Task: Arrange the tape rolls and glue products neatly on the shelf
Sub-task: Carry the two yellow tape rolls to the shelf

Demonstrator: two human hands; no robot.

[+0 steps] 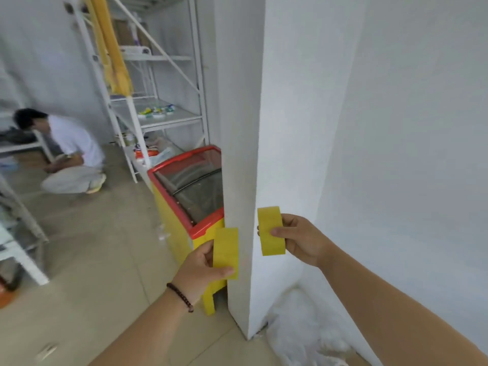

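My left hand (pixel 201 270) grips a yellow tape roll (pixel 226 251) seen edge-on, thumb under it and fingers behind. My right hand (pixel 301 240) holds a second yellow tape roll (pixel 271 229) the same way, slightly higher. Both rolls hang in the air in front of a white wall corner (pixel 253 154). A white metal shelf rack (pixel 163 120) stands further back on the left, with small colourful items (pixel 157 112) on its middle level and bags and bottles lower down.
A red and yellow chest freezer (pixel 184 202) with a glass lid stands against the pillar, just behind my left hand. A person in white (pixel 71 154) crouches on the tiled floor at left. Another white rack (pixel 23 233) lines the left edge. White plastic (pixel 303 334) lies by the wall.
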